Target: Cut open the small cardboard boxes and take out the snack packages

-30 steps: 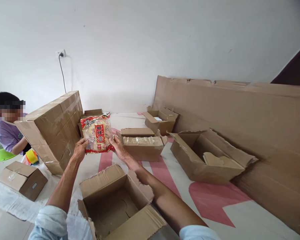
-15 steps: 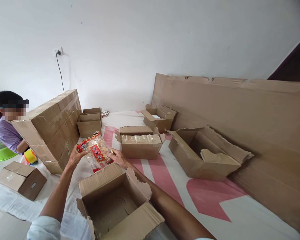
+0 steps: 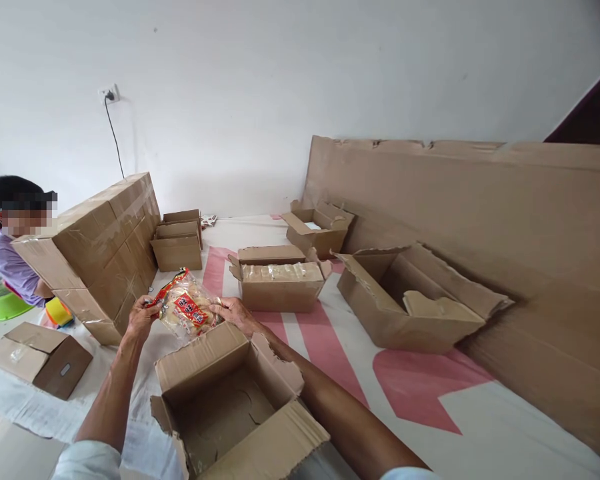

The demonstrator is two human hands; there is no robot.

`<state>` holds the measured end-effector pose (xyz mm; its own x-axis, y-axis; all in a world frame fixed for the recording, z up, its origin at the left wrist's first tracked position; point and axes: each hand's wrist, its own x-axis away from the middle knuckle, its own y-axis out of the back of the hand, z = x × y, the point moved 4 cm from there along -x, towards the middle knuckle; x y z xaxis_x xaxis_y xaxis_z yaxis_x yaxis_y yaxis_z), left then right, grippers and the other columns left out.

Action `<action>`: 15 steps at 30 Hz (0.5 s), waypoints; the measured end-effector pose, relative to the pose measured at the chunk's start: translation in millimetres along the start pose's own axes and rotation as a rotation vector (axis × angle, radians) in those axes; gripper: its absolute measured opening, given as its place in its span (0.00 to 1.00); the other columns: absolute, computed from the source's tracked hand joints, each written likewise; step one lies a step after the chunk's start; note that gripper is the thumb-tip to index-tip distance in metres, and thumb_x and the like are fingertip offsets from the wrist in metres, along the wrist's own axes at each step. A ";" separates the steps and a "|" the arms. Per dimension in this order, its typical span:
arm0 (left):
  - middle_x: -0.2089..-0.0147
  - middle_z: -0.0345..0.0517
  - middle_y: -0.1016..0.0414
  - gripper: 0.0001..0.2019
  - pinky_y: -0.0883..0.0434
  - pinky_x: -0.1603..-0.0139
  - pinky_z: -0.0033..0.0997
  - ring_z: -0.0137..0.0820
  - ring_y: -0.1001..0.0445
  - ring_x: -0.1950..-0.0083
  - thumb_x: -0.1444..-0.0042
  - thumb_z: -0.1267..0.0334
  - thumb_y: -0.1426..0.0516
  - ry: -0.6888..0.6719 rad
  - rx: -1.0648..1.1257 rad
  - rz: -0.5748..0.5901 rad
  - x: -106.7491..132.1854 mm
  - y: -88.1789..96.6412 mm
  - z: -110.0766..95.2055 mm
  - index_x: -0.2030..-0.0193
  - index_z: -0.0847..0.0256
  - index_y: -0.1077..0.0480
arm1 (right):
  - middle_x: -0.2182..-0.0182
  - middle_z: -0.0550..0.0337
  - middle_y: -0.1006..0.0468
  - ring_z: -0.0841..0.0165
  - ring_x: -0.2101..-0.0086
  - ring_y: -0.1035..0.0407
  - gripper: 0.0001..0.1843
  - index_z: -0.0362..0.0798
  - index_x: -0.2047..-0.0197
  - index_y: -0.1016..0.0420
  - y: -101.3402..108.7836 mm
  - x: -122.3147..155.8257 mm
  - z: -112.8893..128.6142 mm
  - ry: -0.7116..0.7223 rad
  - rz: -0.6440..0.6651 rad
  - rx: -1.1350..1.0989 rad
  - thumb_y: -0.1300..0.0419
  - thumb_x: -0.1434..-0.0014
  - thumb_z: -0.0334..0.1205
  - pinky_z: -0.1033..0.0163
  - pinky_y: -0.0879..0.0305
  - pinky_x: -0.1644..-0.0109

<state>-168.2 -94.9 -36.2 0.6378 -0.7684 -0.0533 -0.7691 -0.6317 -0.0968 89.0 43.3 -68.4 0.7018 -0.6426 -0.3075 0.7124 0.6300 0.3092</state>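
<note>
The left hand (image 3: 143,319) and right hand (image 3: 234,313) grip a snack bag (image 3: 184,310) at opposite ends, just beyond the open box (image 3: 203,358); a filled box (image 3: 279,297) sits farther beyond that open box.

The Chinese characters 旺旺 stand on the red label (image 3: 191,309) of a clear snack bag (image 3: 173,316), left of center in the frame, the lettering slanting downward to the right with the tilt of the pack. Smaller characters beneath them on the same label are too blurred to read, as is the print along the bag's red edge at its upper left. At lower left, a small pale tag (image 3: 66,369) marks the side of a closed cardboard box (image 3: 35,357), its print too tiny to make out.
</note>
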 end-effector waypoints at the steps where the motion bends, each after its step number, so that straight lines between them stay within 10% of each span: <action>1: 0.74 0.33 0.30 0.27 0.30 0.69 0.28 0.25 0.30 0.74 0.73 0.53 0.22 -0.011 0.001 0.009 0.9 1.4 -3.5 0.71 0.58 0.32 | 0.79 0.65 0.36 0.70 0.74 0.44 0.34 0.49 0.75 0.30 2.7 -1.4 2.7 -0.002 0.001 -0.003 0.40 0.39 0.73 0.63 0.45 0.70; 8: 0.60 0.44 0.20 0.23 0.23 0.49 0.43 0.43 0.20 0.53 0.65 0.60 0.24 -0.146 -0.200 -0.008 12.7 7.9 -37.8 0.63 0.55 0.28 | 0.80 0.65 0.36 0.71 0.76 0.45 0.34 0.50 0.78 0.32 31.1 -8.2 16.2 0.041 0.017 0.083 0.45 0.35 0.71 0.63 0.50 0.70; 11: 0.39 0.52 0.21 0.26 0.31 0.31 0.50 0.54 0.30 0.30 0.59 0.68 0.26 -0.460 -0.652 0.120 25.2 -19.8 -59.5 0.51 0.52 0.24 | 0.82 0.65 0.36 0.71 0.76 0.46 0.34 0.50 0.80 0.32 34.5 -13.2 21.8 0.086 0.028 0.175 0.41 0.35 0.68 0.62 0.53 0.69; 15: 0.26 0.59 0.31 0.33 0.32 0.31 0.57 0.58 0.34 0.25 0.50 0.71 0.29 -0.620 -1.245 0.367 35.4 -66.3 -67.9 0.36 0.52 0.29 | 0.83 0.63 0.33 0.70 0.76 0.44 0.34 0.50 0.82 0.33 26.3 -22.1 34.9 0.157 0.096 0.269 0.37 0.35 0.66 0.60 0.54 0.65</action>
<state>-97.4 -87.2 35.7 0.0650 -0.9413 -0.3312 -0.2193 -0.3373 0.9155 92.0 59.0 -22.0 0.7730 -0.4974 -0.3937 0.6305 0.5336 0.5637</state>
